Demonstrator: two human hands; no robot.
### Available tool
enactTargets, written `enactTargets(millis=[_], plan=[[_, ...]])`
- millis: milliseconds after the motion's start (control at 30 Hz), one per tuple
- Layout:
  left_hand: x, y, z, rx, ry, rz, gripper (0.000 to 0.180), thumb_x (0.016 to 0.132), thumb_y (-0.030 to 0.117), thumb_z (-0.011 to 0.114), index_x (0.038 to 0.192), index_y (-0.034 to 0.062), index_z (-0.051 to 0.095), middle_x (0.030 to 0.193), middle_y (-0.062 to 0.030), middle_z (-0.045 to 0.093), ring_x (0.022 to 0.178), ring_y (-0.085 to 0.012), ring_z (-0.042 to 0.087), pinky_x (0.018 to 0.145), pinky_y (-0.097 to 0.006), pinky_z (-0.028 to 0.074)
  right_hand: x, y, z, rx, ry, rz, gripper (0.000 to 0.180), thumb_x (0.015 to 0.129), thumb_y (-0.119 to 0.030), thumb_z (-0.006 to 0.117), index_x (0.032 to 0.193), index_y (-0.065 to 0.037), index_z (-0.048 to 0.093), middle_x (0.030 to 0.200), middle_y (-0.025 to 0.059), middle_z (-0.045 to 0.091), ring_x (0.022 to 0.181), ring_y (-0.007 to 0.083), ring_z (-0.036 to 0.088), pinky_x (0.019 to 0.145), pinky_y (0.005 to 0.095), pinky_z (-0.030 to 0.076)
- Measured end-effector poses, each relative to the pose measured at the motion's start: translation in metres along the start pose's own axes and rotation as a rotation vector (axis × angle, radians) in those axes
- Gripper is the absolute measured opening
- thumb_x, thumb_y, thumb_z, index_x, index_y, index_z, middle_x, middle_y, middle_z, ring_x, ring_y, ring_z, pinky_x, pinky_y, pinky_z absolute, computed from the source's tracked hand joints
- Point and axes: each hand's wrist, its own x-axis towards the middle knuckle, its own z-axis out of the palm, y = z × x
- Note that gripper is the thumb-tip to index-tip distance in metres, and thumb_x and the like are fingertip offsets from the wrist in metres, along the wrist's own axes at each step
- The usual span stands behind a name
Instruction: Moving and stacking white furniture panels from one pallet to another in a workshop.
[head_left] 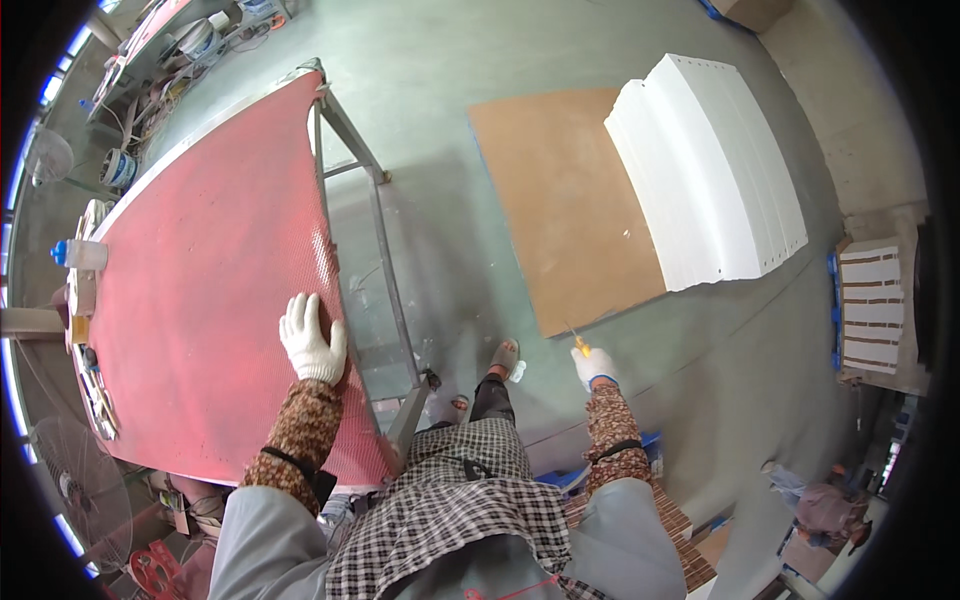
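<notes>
My left hand [312, 340], in a white knitted glove, rests flat on the red textured sheet [210, 240] that covers the worktable, near its right edge. Its fingers are stretched out and it holds nothing. Out over the floor to the right, my right hand [597, 366], gloved in white too, is closed round a yellow-handled tool [581, 346]. A thin tip points away from me; its exact kind is too small to make out. Just beyond the tool lies a brown board [570, 200], with a stack of white moulded panels [700, 170] on its right part.
A metal table leg frame [385, 240] stands between me and the board. Along the table's left side are a blue-capped bottle [85, 254] and several hand tools [98, 400]. White slats [870, 310] rest on a blue pallet at right. Another person [830, 510] is at lower right.
</notes>
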Motion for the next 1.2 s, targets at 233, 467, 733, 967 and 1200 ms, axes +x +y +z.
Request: enactTargets(millis=[233,467,733,967,1200], plan=[[0.003,0.006,-0.002,0.006,-0.049,-0.013,0.064,0.082,0.022,0.066,0.14,0.002,0.048,0.148,-0.0228,0.044,0.141,-0.0392,0.036,0.118,-0.055,0.023,0.084,-0.005,-0.099,0.104,0.348,0.114,0.058,0.09,-0.056,0.059,0.099,-0.001,0.071,0.097,0.0265,0.07,0.097,0.0427,0.067,0.082,0.0508,0.052],[0.002,0.003,-0.01,0.059,-0.039,-0.014,0.062,0.08,0.018,0.065,0.138,0.0012,0.05,0.145,-0.0228,0.045,0.139,-0.0413,0.038,0.117,-0.055,0.024,0.107,-0.096,-0.084,0.125,0.143,-0.15,0.054,0.091,-0.053,0.06,0.101,-0.001,0.071,0.093,0.0272,0.069,0.095,0.0448,0.066,0.081,0.0501,0.051],[0.009,0.022,-0.007,0.019,-0.092,-0.042,0.065,0.077,0.02,0.066,0.138,0.0017,0.049,0.145,-0.0238,0.044,0.139,-0.0432,0.037,0.117,-0.056,0.023,0.039,-0.166,0.069,-0.239,-0.544,-0.593,0.055,0.09,-0.056,0.057,0.105,-0.005,0.073,0.104,0.0234,0.07,0.102,0.0415,0.066,0.09,0.0512,0.051],[0.001,0.011,-0.008,0.033,-0.123,-0.032,0.07,0.075,0.019,0.065,0.14,0.0004,0.047,0.146,-0.0274,0.041,0.139,-0.0471,0.034,0.117,-0.059,0.022,0.035,-0.257,0.119,-0.088,-0.522,-0.641,0.055,0.091,-0.056,0.054,0.102,-0.005,0.073,0.098,0.0234,0.07,0.095,0.0422,0.067,0.085,0.0522,0.052],[0.006,0.009,-0.009,0.062,-0.143,-0.023,0.067,0.078,0.023,0.061,0.139,-0.0016,0.047,0.147,-0.0275,0.041,0.138,-0.0483,0.035,0.116,-0.058,0.024,0.064,-0.368,0.108,0.081,-0.408,-0.627,0.051,0.092,-0.053,0.054,0.104,-0.006,0.071,0.099,0.023,0.07,0.096,0.0414,0.067,0.082,0.0509,0.053]])
